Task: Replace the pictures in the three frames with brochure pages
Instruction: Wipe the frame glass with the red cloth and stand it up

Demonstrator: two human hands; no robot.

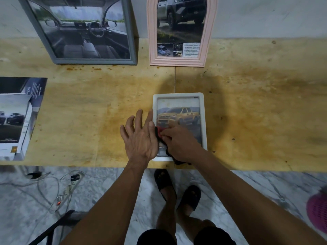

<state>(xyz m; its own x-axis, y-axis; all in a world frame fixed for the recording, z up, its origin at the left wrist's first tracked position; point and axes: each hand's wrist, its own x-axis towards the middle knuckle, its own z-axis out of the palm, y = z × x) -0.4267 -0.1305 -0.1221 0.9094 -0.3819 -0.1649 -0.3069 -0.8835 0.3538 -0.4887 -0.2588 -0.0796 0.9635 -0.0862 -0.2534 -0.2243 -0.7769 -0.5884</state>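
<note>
A small white frame (203, 110) lies flat near the table's front edge and shows a page with a yellow pickup. My left hand (139, 137) rests open with spread fingers against the frame's left side. My right hand (180, 141) grips a red and black cloth (158, 131) and presses it on the frame's glass. A grey frame (131, 41) with a car-interior page leans on the wall at the back left. Beside it stands a pink arched frame (206, 50) with a grey truck page.
Brochure pages (19, 110) lie stacked at the table's left edge. The plywood table (256, 112) is stained. Below its front edge are a marble floor, cables with a power strip (70, 184), my sandalled feet and a pink basket (318, 211) at the right.
</note>
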